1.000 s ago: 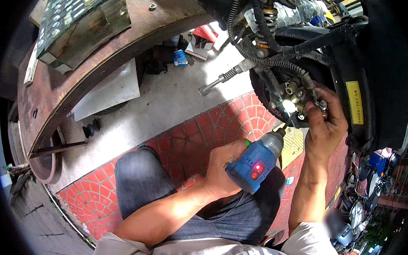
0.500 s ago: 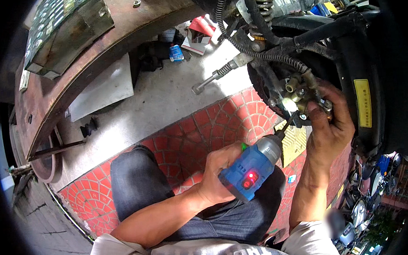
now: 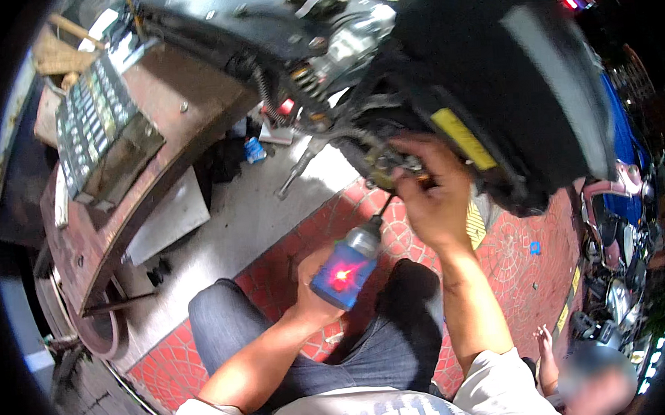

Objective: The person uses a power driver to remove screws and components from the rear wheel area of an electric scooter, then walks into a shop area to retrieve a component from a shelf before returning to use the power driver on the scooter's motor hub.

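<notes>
My left hand (image 3: 313, 308) is wrapped round a blue cordless impact driver (image 3: 343, 271), whose rear glows with a red light. Its long thin bit (image 3: 386, 205) points up and away, with the tip at the underside of a small metal assembly (image 3: 385, 166) on a motorbike. Blur and shadow hide whether the tip sits in a screw. My right hand (image 3: 436, 202) grips that assembly from the right, thumb in front and fingers curled behind. A ribbed black cable (image 3: 264, 87) and a coil-spring shock absorber (image 3: 307, 81) are beyond it.
The motorbike's black bodywork (image 3: 491, 71) fills the upper right. To the left stands a curved rusty bench (image 3: 192, 102) bearing a box of small parts (image 3: 110, 129). Another person's hand (image 3: 544, 343) shows at lower right; parked motorbikes (image 3: 613, 260) line the right edge.
The view has swung, showing more bodywork and another person at lower right. Both hands and the driver appear farther left in the picture; each hand keeps its hold.
</notes>
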`<state>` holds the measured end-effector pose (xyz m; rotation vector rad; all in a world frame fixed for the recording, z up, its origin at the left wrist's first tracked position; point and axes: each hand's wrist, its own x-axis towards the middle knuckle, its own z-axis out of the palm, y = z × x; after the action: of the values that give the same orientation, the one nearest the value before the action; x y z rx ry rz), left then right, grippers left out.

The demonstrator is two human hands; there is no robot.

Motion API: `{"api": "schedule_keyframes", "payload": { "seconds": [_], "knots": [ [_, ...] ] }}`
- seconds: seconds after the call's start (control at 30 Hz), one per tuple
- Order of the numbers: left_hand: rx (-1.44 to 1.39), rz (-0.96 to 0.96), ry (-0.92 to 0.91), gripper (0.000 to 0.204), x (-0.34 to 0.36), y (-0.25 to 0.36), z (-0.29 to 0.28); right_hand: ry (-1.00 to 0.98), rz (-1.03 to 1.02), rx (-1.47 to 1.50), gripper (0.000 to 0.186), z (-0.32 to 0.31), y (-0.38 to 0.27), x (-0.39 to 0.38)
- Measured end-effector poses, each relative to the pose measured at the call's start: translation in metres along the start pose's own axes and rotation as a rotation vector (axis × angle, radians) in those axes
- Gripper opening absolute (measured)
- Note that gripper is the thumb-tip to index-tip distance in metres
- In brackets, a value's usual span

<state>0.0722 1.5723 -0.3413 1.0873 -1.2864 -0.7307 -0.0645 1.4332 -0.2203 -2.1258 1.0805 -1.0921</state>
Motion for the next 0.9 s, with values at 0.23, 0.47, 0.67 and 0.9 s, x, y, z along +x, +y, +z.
{"api": "schedule_keyframes", "payload": {
  "seconds": [0.23, 0.47, 0.67, 0.9],
  "knots": [
    [0.332, -0.161, -0.195, 0.041, -0.008, 0.016, -0.019, 0.195, -0.085, -0.003, 0.052, -0.015, 0.003, -0.057],
    [0.387, -0.481, -0.355, 0.032, 0.000, 0.025, -0.114, -0.001, 0.492, 0.269, 0.052, -0.001, 0.009, -0.161],
    [0.253, -0.530, -0.266, 0.025, 0.079, 0.105, -0.049, -0.264, 0.378, 0.353, 0.085, 0.062, 0.002, -0.152],
    [0.529, -0.571, -0.449, 0.025, 0.126, 0.092, -0.002, -0.125, 0.535, 0.146, 0.046, 0.054, -0.021, -0.151]
  ]
}}
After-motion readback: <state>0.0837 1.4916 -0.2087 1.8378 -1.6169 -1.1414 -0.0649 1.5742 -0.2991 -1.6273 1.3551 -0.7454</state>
